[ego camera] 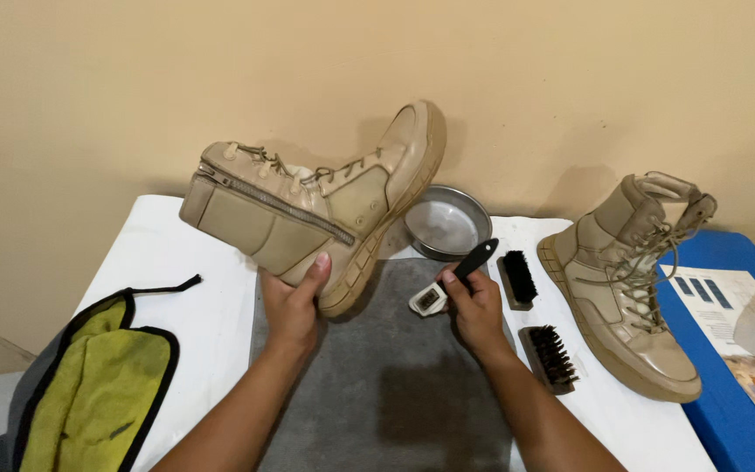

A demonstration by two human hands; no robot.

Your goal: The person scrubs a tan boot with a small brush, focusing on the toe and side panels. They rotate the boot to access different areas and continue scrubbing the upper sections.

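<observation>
My left hand grips a tan lace-up boot by its heel and sole, holding it tilted in the air with the toe pointing up toward the wall and the side zipper facing me. My right hand holds a small brush with a black handle and a white head, just right of the boot's sole, not touching it. Both hands hover over a grey towel spread on the white table.
A second tan boot stands at the right. Two dark bristle brushes lie between it and the towel. A metal bowl sits by the wall. A yellow-green cloth lies at left; a blue surface with papers at right.
</observation>
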